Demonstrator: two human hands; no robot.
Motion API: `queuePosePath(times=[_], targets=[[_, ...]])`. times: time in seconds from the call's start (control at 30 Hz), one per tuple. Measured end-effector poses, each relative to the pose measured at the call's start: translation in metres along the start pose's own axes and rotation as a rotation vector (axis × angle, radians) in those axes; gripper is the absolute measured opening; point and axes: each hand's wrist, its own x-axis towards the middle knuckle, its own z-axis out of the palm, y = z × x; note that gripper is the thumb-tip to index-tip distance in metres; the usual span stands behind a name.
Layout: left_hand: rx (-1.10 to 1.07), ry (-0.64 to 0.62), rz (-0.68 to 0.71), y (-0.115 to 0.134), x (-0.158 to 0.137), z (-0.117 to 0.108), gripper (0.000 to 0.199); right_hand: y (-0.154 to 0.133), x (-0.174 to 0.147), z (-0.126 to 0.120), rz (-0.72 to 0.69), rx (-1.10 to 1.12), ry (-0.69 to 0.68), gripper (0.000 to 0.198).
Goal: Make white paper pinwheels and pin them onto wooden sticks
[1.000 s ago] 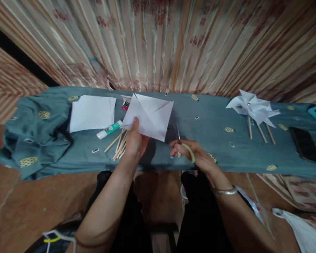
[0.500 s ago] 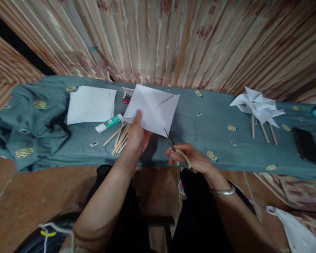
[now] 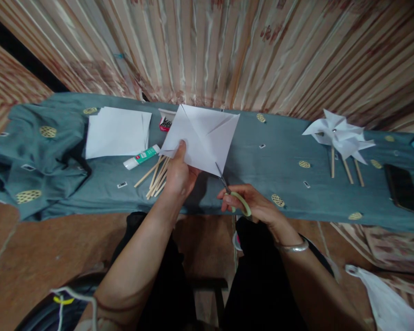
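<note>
A square sheet of white paper (image 3: 207, 133), creased along its diagonals, is held up over the cloth by my left hand (image 3: 180, 172), thumb on top and fingers beneath. Slits run inward from some of its corners. My right hand (image 3: 250, 202) grips a pair of scissors (image 3: 243, 204) with pale green handles. Their blades are at the paper's near corner, on the diagonal crease. Wooden sticks (image 3: 155, 181) lie just left of my left hand, partly hidden by it and the paper. A glue stick (image 3: 141, 157) rests beside them.
A stack of white paper (image 3: 119, 133) lies at the left, and a small red box (image 3: 165, 122) of metal pieces stands behind the held sheet. Paper pinwheels (image 3: 338, 133) on sticks and a dark phone (image 3: 402, 188) lie at the right. Patterned cloth (image 3: 276, 158) covers the narrow table.
The scissor blades have shifted slightly up along the crease at the near corner. The whole view has moved a little; both hands keep their hold.
</note>
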Motion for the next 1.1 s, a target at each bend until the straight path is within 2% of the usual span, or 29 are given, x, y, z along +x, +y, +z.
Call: queuePosePath(times=[0.27, 0.57, 1.1], targets=[[-0.006, -0.022, -0.001, -0.0014, 0.0002, -0.0032, 0.045, -0.0013, -0.0001, 0.0004, 0.001, -0.020, 0.018, 0.046], [0.018, 0.009, 0.012, -0.0037, -0.0006, -0.0014, 0.043, 0.0029, 0.0010, 0.0013, -0.052, -0.008, 0.024, 0.042], [0.029, 0.002, 0.000, -0.0029, -0.0024, -0.0012, 0.038, -0.0014, 0.0010, 0.0028, -0.033, 0.046, 0.038, 0.046]])
